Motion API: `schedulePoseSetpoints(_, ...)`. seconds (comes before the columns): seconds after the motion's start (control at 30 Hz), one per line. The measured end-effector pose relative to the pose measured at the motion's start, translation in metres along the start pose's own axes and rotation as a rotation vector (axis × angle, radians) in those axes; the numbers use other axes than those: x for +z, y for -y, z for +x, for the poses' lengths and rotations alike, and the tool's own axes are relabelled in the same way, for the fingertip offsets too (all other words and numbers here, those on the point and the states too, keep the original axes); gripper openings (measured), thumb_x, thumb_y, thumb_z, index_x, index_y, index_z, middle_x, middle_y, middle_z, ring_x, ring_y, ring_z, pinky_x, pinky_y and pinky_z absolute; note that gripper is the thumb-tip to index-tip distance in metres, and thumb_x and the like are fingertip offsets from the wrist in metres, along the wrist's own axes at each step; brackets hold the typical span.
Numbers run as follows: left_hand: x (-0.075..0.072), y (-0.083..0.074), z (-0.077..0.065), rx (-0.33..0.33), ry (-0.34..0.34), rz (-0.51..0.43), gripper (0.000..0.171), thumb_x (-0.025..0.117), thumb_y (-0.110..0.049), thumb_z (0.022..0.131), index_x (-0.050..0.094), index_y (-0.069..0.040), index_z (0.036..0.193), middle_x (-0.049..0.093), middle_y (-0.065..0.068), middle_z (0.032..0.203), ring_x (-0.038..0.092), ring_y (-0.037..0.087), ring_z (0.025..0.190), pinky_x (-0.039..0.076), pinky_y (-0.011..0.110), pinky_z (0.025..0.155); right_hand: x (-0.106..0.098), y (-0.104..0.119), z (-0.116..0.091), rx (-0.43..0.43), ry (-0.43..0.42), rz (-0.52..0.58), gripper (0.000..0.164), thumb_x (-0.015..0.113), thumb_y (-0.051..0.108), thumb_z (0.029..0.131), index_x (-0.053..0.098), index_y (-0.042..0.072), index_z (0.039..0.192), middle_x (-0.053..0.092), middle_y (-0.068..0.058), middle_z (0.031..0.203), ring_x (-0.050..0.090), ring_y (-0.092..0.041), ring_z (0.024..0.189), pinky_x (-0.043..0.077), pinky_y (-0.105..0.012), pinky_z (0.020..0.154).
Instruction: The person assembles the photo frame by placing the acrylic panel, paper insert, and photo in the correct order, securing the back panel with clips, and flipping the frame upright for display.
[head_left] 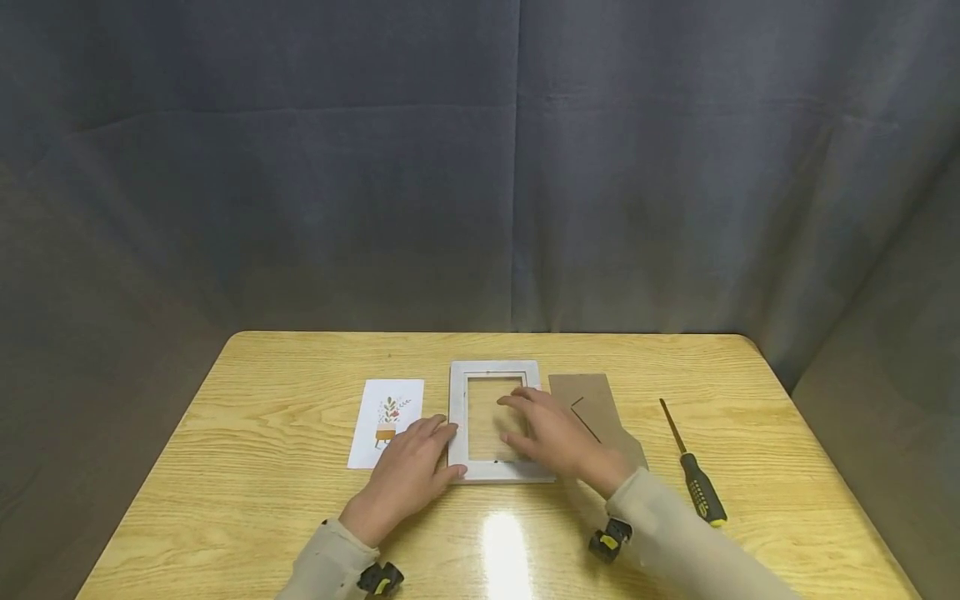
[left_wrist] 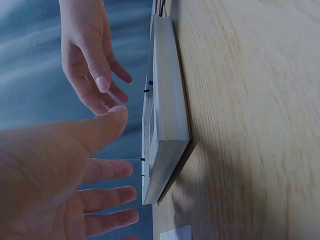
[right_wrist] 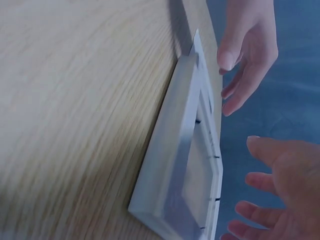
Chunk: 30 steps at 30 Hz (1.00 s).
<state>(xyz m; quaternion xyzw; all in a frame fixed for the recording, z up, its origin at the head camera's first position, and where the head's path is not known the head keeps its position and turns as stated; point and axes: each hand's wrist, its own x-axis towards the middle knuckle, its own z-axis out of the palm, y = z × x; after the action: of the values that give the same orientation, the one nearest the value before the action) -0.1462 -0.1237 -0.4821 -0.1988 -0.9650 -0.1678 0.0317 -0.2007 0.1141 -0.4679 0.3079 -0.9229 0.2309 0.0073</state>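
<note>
So the worktop (head_left: 247, 417) is showing off yellowish wood grain with rounded far corners, and a dark grey curtain (head_left: 300, 208) is hanging behind it and along both sides. A bright glare patch is shining on the near part.

The whitish frame (head_left: 504, 472) is lying flat near the middle, right between the two grips. The left grip (head_left: 408, 467) is hovering by its left rail, wide and holding nothing, fingers loosely spread. The right grip (head_left: 555, 429) is hanging over the opening and right rail, also wide and empty, fingers bending a bit. In the wrist views both are floating just clear of it.

The frame's looking rectangular and chunky, little black tabs sticking out along its inner edge. A white card (head_left: 386, 412) with a potted-plant print is lying left, a flat brown board (head_left: 588, 400) right, and a screwdriver (head_left: 699, 485) with a black-and-yellow handle is lying farther right.
</note>
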Motion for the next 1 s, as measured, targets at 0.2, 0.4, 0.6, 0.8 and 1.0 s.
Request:
schedulePoseSetpoints(0.2,-0.005,0.003,-0.005,0.002,-0.024,0.009,0.062,0.061,-0.047,0.085,0.056,-0.007,0.131,0.052,0.014,0.137,0.046,0.031,0.125,0.037,0.047,0.101,-0.003,0.010,-0.008,-0.013,-0.039,-0.021,0.047,0.063,0.031,0.087,0.058,0.009,0.128,0.056,-0.013,0.129,0.050,-0.028,0.119,0.038,-0.042,0.101)
schedulePoseSetpoints(0.4,-0.014,0.007,-0.010,-0.004,-0.040,0.020,0.061,0.061,-0.046,0.085,0.056,-0.006,0.131,0.052,0.016,0.135,0.047,0.033,0.124,0.037,0.050,0.100,-0.004,0.020,-0.015,-0.035,-0.053,-0.042,0.045,0.061,0.035,0.088,0.058,0.011,0.126,0.059,-0.008,0.123,0.053,-0.025,0.114,0.043,-0.041,0.095)
schedulePoseSetpoints(0.6,-0.018,0.013,-0.013,-0.027,-0.041,0.024,0.061,0.063,-0.045,0.084,0.056,-0.006,0.131,0.052,0.016,0.135,0.046,0.034,0.125,0.038,0.053,0.099,0.001,0.030,-0.017,-0.067,-0.065,-0.063,0.047,0.061,0.037,0.088,0.059,0.010,0.126,0.060,-0.006,0.121,0.054,-0.023,0.111,0.045,-0.040,0.092)
schedulePoseSetpoints(0.8,-0.019,0.021,-0.016,-0.044,-0.056,0.052,0.062,0.064,-0.045,0.083,0.057,-0.005,0.129,0.053,0.017,0.134,0.045,0.037,0.126,0.039,0.053,0.098,0.008,0.040,-0.018,-0.090,-0.066,-0.085,0.047,0.060,0.037,0.088,0.058,0.012,0.127,0.060,-0.004,0.120,0.054,-0.022,0.112,0.047,-0.040,0.091)
schedulePoseSetpoints(1.0,-0.017,0.028,-0.019,-0.063,-0.075,0.065,0.061,0.065,-0.044,0.083,0.057,-0.004,0.128,0.053,0.019,0.133,0.046,0.037,0.124,0.039,0.053,0.097,0.018,0.049,-0.016,-0.103,-0.064,-0.105,0.048,0.060,0.040,0.087,0.059,0.012,0.127,0.061,-0.004,0.120,0.054,-0.022,0.113,0.046,-0.040,0.092)
